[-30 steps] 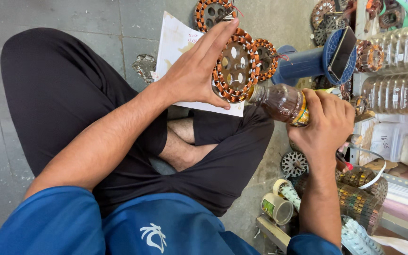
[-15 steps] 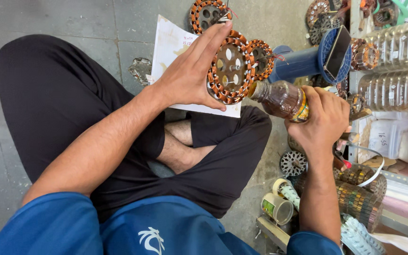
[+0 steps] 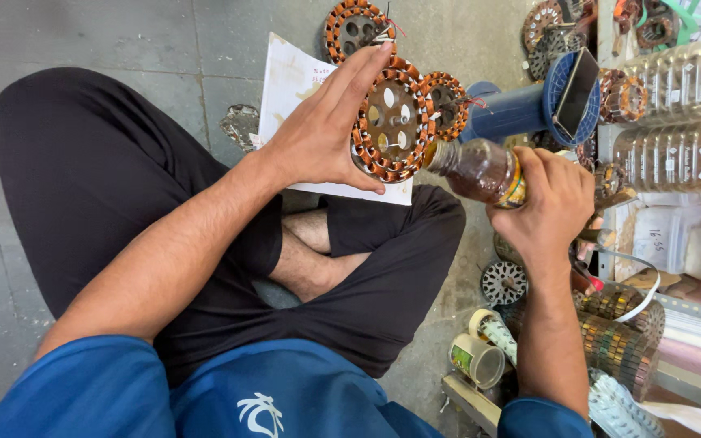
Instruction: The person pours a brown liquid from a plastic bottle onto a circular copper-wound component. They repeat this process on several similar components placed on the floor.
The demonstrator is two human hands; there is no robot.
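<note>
My left hand (image 3: 322,134) holds a round metal stator ring wound with copper coils (image 3: 393,119), tilted upright above my crossed legs. My right hand (image 3: 549,203) grips a small clear bottle of brown liquid (image 3: 480,170), tipped so its open mouth touches the ring's lower right edge. A white sheet of paper (image 3: 290,81) lies on the floor behind my left hand.
Two more copper-wound stators (image 3: 350,28) (image 3: 448,101) lie on the grey floor beyond the paper. A blue tube-shaped tool (image 3: 529,105) lies at right. Clear plastic boxes (image 3: 675,113), bare stator cores (image 3: 503,282) and tape rolls (image 3: 480,357) crowd the right side.
The bottle's mouth has stayed against the ring. Both hands with ring and bottle have shifted very slightly; otherwise little has moved.
</note>
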